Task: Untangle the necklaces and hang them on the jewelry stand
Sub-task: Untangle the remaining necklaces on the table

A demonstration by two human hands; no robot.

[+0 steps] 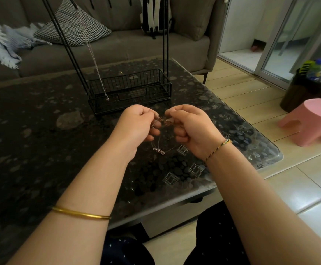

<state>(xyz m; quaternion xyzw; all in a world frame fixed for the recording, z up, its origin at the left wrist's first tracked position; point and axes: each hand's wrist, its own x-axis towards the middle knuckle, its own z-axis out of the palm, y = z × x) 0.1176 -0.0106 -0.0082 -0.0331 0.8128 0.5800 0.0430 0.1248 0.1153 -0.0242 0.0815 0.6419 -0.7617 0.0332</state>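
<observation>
Head view, centre of frame: pinching a knotted cluster of fine necklaces [161,121] between left hand [137,124] and right hand [191,129], both with fingers curled in and fingertips clamped on the chain, almost touching each other. Held just above the dark patterned table [41,134], on the near side of the jewelry stand [165,54]. Trailing below the hands in a thin loop, with a small pendant [158,150] at the lowest point, close to or resting on the table; cannot tell which. Already hung on the left of the stand: one silver chain [96,62], reaching down to the wire basket [133,87]. Judged as mid-untangling, with hanging not yet begun for this piece. Recommended: keep the pinch light and tease the knot open rather than drawing the ends apart, as likely to tighten under tension on so thin a chain. Use the pendant's weight to trace the free strand. Locate the clasp before lifting toward the stand; not visible at present. Avoid snagging the basket wires or knocking the hung chain when reaching to the far side.
</observation>
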